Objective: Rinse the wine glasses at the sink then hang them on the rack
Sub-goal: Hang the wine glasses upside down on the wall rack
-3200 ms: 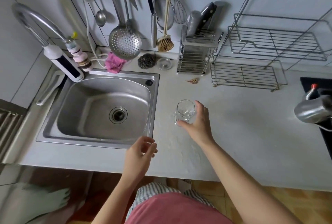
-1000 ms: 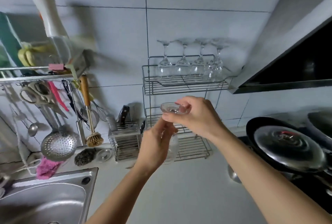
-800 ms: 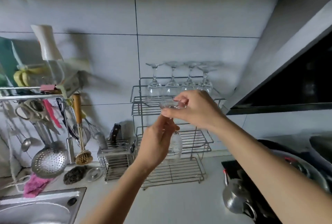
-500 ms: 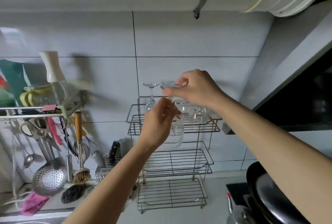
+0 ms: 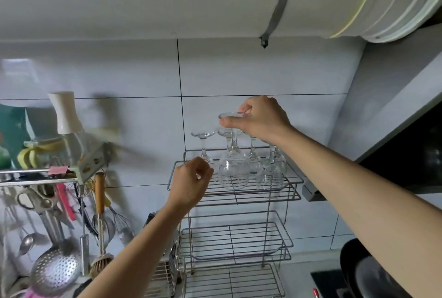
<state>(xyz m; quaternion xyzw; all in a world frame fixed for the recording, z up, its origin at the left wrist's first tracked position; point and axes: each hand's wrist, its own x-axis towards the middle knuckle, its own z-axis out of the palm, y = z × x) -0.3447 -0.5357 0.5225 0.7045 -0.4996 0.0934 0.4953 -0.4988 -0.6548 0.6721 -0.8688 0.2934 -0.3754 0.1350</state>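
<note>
Your right grip (image 5: 263, 118) pinches the round foot of the wine glass (image 5: 233, 174), with the thumb under the near edge of the foot and the fingers curled over its top. The glass is clear and held upside down. Its thin stem drops straight from the foot to a rounded bowl marked with faint horizontal rings, mouth facing down.

The bowl hangs directly below your right grip, over the front left part of the wire rack's (image 5: 239, 199) top shelf. You cannot tell whether its mouth touches the wires.

Your left grip (image 5: 189, 182) is released, with the fingers loosely curled and holding nothing. It sits just beside the bowl, at the shelf's front left corner.

Other inverted glasses (image 5: 270, 175) stand on the same shelf, behind and to the right of the held one.
</note>
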